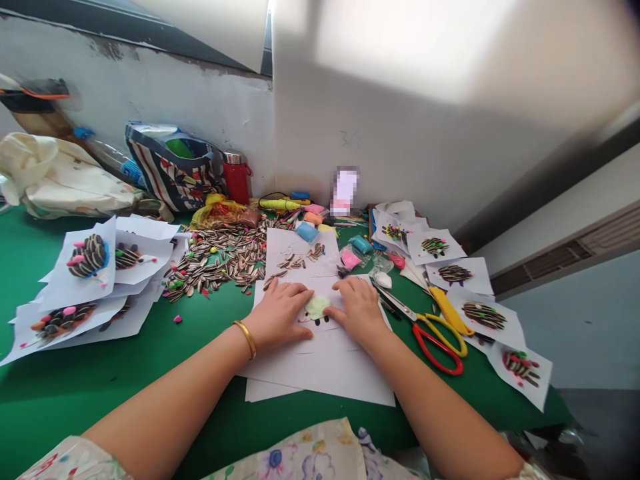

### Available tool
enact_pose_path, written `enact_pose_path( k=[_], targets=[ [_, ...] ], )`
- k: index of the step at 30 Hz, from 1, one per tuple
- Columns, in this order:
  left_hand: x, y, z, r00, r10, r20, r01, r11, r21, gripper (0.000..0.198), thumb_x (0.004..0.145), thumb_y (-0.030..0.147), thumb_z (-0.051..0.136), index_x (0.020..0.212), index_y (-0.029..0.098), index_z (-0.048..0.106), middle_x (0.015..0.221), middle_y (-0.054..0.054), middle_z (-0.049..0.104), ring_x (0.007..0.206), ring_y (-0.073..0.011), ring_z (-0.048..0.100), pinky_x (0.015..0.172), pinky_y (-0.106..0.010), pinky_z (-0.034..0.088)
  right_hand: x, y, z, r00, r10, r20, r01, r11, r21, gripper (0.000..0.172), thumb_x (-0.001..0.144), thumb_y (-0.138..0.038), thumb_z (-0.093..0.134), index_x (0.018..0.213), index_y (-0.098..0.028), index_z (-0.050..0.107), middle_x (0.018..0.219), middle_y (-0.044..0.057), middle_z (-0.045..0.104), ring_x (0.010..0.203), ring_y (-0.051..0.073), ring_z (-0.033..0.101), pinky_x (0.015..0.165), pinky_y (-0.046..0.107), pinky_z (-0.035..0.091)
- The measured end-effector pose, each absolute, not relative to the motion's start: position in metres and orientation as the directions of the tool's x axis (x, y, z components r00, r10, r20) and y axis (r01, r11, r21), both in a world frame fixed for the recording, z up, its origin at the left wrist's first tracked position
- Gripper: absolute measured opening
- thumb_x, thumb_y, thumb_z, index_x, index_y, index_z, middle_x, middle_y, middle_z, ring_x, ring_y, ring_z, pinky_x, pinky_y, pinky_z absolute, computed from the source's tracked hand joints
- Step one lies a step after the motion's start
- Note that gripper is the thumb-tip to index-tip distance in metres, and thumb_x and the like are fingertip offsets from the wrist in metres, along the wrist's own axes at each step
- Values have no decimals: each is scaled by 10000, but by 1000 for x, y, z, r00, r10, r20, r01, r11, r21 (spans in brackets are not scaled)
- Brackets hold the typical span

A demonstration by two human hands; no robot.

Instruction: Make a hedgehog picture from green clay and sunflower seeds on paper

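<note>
A pale green clay shape with small black feet and a pink spot lies flat on a white paper sheet. My left hand rests on the sheet to its left, fingers spread, a gold bangle on the wrist. From the right side, my right hand lies on the paper with its thumb at the edge of the clay. Neither hand grips anything that I can see. Just beyond, loose sunflower seeds sit on another white sheet.
A heap of striped sunflower seeds spreads at the left. Seed-and-clay hedgehog pictures lie in a left stack and a right row. Scissors and a yellow cutter lie right. Clay packets, a red flask and a phone stand behind.
</note>
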State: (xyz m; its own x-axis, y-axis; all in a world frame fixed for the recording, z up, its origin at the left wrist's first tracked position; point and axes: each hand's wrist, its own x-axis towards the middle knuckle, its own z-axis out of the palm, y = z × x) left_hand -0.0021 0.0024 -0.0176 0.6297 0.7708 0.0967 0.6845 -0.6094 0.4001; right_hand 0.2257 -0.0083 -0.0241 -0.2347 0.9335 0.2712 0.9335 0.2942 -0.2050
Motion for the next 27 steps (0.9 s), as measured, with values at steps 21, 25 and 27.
enact_pose_path(
  k=[21,25,27],
  targets=[
    [-3,2,-15,636,766,91,681,-613,400,745,695,535,753,1347,259,522,1304,-98,564,1238,-336,473,1147,-613,94,232,-27,-15,-453,870,193,878,473,-69,270,962,-327,505,1165,-268,673,1320,65,604,1204,258,476,972,443,298],
    [-3,2,-14,642,762,88,676,-616,403,723,702,532,748,1339,265,535,1295,-99,566,1229,-335,479,1144,-620,90,233,-26,-14,-454,865,214,879,475,-53,271,966,-320,491,1168,-264,663,1340,65,595,1214,259,478,987,450,286],
    [-3,2,-14,644,760,92,673,-619,404,724,704,530,749,1341,263,533,1294,-97,565,1230,-332,477,1144,-620,93,233,-26,-15,-433,867,245,885,461,-67,302,965,-308,484,1224,-254,630,1347,78,589,1222,259,474,1000,450,278]
  ],
)
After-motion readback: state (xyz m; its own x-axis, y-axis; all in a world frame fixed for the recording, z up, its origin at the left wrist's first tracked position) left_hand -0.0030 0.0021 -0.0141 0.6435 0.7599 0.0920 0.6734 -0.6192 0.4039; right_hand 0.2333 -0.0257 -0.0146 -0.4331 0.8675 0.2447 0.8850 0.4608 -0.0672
